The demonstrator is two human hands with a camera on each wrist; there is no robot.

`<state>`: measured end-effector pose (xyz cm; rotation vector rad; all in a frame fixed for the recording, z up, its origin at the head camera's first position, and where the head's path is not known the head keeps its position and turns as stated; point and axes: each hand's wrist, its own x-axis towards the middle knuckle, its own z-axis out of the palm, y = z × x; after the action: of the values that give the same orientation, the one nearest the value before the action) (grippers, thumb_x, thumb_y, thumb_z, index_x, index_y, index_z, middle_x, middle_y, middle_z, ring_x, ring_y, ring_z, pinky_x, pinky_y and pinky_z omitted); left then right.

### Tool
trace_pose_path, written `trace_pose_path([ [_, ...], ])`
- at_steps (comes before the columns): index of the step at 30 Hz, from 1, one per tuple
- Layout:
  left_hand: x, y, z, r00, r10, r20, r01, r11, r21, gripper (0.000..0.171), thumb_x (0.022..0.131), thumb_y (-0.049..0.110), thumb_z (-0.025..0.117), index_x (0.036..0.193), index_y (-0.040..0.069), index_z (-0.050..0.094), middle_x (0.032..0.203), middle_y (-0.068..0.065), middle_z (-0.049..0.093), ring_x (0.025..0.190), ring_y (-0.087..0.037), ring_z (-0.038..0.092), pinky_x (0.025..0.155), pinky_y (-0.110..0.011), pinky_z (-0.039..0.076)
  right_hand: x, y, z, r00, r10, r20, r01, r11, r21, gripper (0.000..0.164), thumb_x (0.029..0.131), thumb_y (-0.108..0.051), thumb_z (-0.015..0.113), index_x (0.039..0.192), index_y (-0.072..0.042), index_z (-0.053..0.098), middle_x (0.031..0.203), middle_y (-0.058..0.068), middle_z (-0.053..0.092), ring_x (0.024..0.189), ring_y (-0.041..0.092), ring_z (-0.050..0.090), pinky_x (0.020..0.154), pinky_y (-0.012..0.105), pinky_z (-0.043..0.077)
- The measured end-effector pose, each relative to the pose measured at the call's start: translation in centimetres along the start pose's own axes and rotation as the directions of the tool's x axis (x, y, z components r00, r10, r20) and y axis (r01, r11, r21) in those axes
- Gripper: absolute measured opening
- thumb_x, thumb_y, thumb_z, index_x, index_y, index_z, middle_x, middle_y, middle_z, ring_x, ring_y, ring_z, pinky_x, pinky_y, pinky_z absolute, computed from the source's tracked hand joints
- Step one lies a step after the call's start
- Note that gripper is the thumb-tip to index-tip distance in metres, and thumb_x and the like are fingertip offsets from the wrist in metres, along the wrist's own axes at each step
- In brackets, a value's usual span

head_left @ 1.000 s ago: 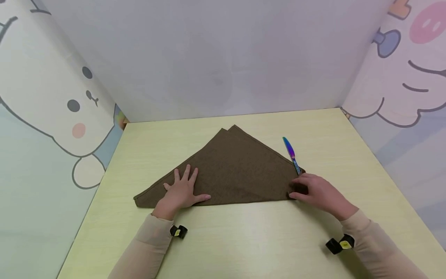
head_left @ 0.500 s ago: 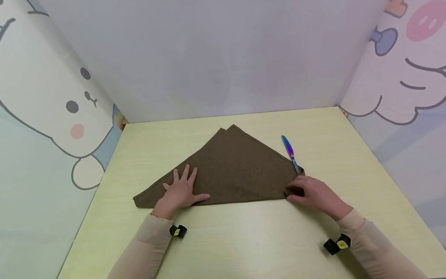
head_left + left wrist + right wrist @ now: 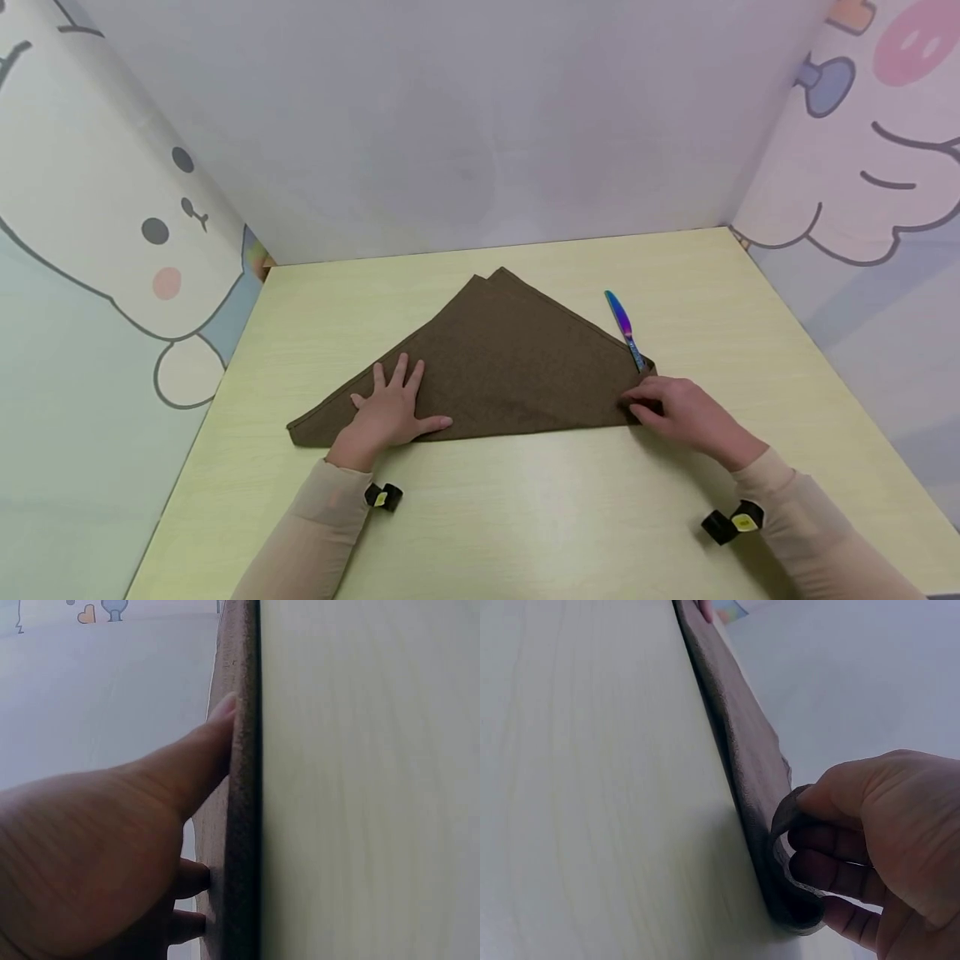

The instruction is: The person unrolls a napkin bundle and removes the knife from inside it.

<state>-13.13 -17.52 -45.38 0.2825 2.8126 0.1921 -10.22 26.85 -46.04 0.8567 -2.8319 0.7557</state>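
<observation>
A brown cloth (image 3: 517, 358), folded to a rough triangle, lies with its long straight edge toward me. My left hand (image 3: 384, 415) rests on its left part with the fingers spread; in the left wrist view the thumb (image 3: 199, 754) lies along the cloth's edge. At the right corner my right hand (image 3: 688, 415) pinches the cloth, and in the right wrist view the corner curls up (image 3: 784, 814) between thumb and fingers. A rainbow-coloured table knife (image 3: 621, 318) slants across the cloth's right slope, blade pointing away. Its handle end is hidden at the turned-up cloth near my right fingers.
The pale wooden table (image 3: 525, 508) carries the cloth and knife. A plain whitish wall (image 3: 480, 125) stands behind it, and cartoon-printed panels (image 3: 90, 250) rise at both sides. A small black camera (image 3: 731, 523) sits on each wrist.
My right hand shifts slightly left with the cloth's corner, then a little back to the right. The turned-up corner changes shape under its fingers. My left hand stays in place.
</observation>
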Motion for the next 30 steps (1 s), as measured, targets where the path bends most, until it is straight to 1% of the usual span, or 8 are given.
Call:
trace_pose_path([
  [4, 0.0, 0.0, 0.0, 1.000, -0.005, 0.004, 0.005, 1.000, -0.003, 0.111, 0.074, 0.080, 0.054, 0.156, 0.018, 0.014, 0.161, -0.013, 0.001, 0.141, -0.051, 0.000, 0.085, -0.083, 0.022, -0.1, 0.2, -0.3, 1.000, 0.012, 0.000, -0.012, 1.000, 0.021, 0.017, 0.083, -0.003, 0.072, 0.097, -0.010, 0.076, 0.091, -0.006, 0.069, 0.073, 0.001, 0.056, 0.061, 0.023, 0.049],
  [8, 0.0, 0.0, 0.0, 1.000, -0.005, 0.004, 0.005, 1.000, -0.008, 0.111, 0.074, 0.080, 0.055, 0.156, 0.018, 0.014, 0.161, -0.014, 0.002, 0.141, -0.052, 0.000, 0.086, -0.083, 0.022, -0.1, 0.5, -0.9, 0.999, 0.029, -0.018, -0.028, 0.999, 0.042, 0.018, 0.083, -0.003, 0.072, 0.098, -0.012, 0.075, 0.093, -0.005, 0.070, 0.071, 0.001, 0.054, 0.058, 0.022, 0.047],
  [11, -0.1, 0.0, 0.0, 1.000, -0.005, 0.002, 0.005, 1.000, -0.013, 0.111, 0.074, 0.079, 0.055, 0.156, 0.017, 0.015, 0.161, -0.015, 0.002, 0.140, -0.052, 0.001, 0.085, -0.083, 0.021, -0.2, 0.6, -1.4, 0.998, 0.053, -0.020, -0.052, 0.997, 0.064, 0.018, 0.085, -0.003, 0.071, 0.099, -0.012, 0.075, 0.094, -0.004, 0.070, 0.068, 0.002, 0.051, 0.055, 0.021, 0.045],
  [17, -0.1, 0.1, 0.1, 1.000, -0.011, 0.000, 0.011, 1.000, -0.012, 0.110, 0.074, 0.079, 0.056, 0.156, 0.018, 0.014, 0.161, -0.013, 0.001, 0.141, -0.051, 0.000, 0.086, -0.082, 0.022, -0.5, 0.8, -2.6, 0.995, 0.101, -0.017, -0.100, 0.992, 0.075, 0.020, 0.087, -0.005, 0.069, 0.104, -0.013, 0.074, 0.095, -0.004, 0.070, 0.069, 0.002, 0.053, 0.053, 0.021, 0.045],
  [22, -0.1, 0.2, 0.1, 1.000, -0.007, -0.006, 0.007, 1.000, -0.014, 0.109, 0.075, 0.079, 0.056, 0.156, 0.018, 0.015, 0.161, -0.013, 0.002, 0.141, -0.051, 0.000, 0.086, -0.083, 0.021, -0.9, 1.3, -3.5, 0.989, 0.132, -0.062, -0.130, 0.991, 0.032, 0.018, 0.087, -0.007, 0.069, 0.103, -0.014, 0.075, 0.093, -0.006, 0.069, 0.074, 0.002, 0.057, 0.053, 0.022, 0.044],
  [25, 0.0, 0.2, 0.1, 1.000, -0.009, -0.002, 0.009, 1.000, -0.014, 0.109, 0.075, 0.079, 0.056, 0.156, 0.019, 0.014, 0.161, -0.013, 0.001, 0.141, -0.051, -0.001, 0.086, -0.083, 0.020, -1.3, 1.7, -4.1, 0.985, 0.147, -0.093, -0.147, 0.989, 0.009, 0.017, 0.087, -0.008, 0.070, 0.102, -0.016, 0.075, 0.092, -0.008, 0.069, 0.077, 0.002, 0.058, 0.057, 0.024, 0.047],
  [30, 0.0, 0.1, 0.2, 1.000, -0.016, 0.006, 0.016, 1.000, -0.008, 0.110, 0.075, 0.079, 0.055, 0.156, 0.019, 0.013, 0.161, -0.012, 0.000, 0.141, -0.050, -0.002, 0.087, -0.083, 0.020, -1.9, 2.4, -5.2, 0.976, 0.163, -0.148, -0.164, 0.986, 0.002, 0.019, 0.086, -0.008, 0.072, 0.103, -0.016, 0.075, 0.092, -0.006, 0.070, 0.077, 0.002, 0.059, 0.059, 0.023, 0.048],
])
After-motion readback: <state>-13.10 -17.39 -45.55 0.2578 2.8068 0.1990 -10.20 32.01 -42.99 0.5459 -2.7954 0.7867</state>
